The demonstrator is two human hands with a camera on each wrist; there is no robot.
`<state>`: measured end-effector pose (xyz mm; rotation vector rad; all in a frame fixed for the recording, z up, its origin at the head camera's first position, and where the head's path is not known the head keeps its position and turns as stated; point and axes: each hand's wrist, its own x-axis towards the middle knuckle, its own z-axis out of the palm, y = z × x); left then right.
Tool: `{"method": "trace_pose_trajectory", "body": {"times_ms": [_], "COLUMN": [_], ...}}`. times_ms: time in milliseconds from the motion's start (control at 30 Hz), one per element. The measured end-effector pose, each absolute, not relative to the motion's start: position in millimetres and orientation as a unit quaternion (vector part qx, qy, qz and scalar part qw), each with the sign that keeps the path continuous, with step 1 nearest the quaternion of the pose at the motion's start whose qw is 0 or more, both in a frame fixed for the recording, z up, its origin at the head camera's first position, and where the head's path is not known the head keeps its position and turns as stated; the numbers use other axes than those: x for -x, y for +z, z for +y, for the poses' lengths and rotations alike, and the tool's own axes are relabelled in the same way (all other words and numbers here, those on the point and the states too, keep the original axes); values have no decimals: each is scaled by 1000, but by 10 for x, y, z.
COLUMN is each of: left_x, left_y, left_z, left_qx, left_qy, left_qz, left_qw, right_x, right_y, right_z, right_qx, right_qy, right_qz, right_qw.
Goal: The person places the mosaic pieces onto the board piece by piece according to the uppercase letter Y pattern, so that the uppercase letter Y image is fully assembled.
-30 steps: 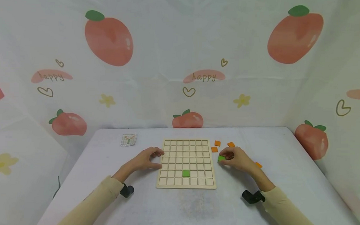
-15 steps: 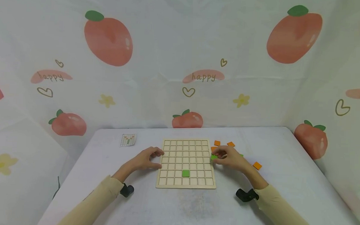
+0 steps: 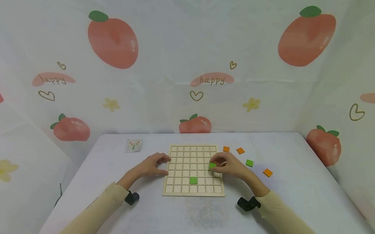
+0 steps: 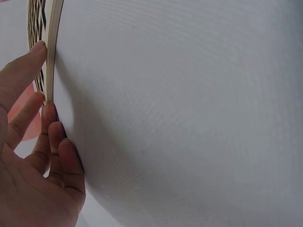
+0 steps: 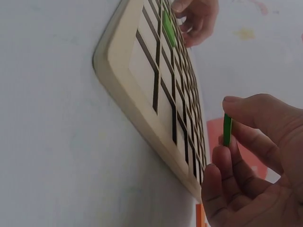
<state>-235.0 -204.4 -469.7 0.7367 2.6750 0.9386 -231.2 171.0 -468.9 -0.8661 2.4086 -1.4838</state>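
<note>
A green tile (image 3: 212,165) is pinched between the thumb and fingers of the right hand (image 3: 231,165), raised over the right part of a wooden board (image 3: 183,159). The left hand (image 3: 150,165), thumb and fingers spread loosely apart, touches the board's left edge. A second green tile (image 3: 193,180) sits in a near-row square. Rightward, a loose green tile (image 3: 249,163) and orange tiles (image 3: 240,150) lie on the surface (image 3: 159,219); a small paper (image 3: 133,145) lies far left

Head view: we look forward and down over table (image 3: 159,216) from farther back. Left wrist: close along left hand (image 4: 33,182), board (image 4: 52,52) edge-on. Right wrist: close beside right hand (image 3: 230,164); board shared with head view.
</note>
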Motion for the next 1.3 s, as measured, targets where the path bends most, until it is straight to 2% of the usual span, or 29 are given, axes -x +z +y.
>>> {"method": "trace_pose_trajectory", "body": {"times_ms": [433,867,1300], "left_x": [2347,2338,2341], "left_y": [-4698,-4676,-4678], "left_z": [-2052,-2038,-2033], "left_qx": [-258,-260,-255], "left_qy": [320,320,317], "left_qz": [906,905,907], "left_qw": [104,104,105], "right_x": [2246,2253,2261], "right_y": [-4714,-4727,-4718], "right_z": [1387,1161,1040], "right_qx": [319,349,328], "right_qy": [-500,-469,-457], "right_qz": [796,805,819], "right_qw": [119,101,119]}}
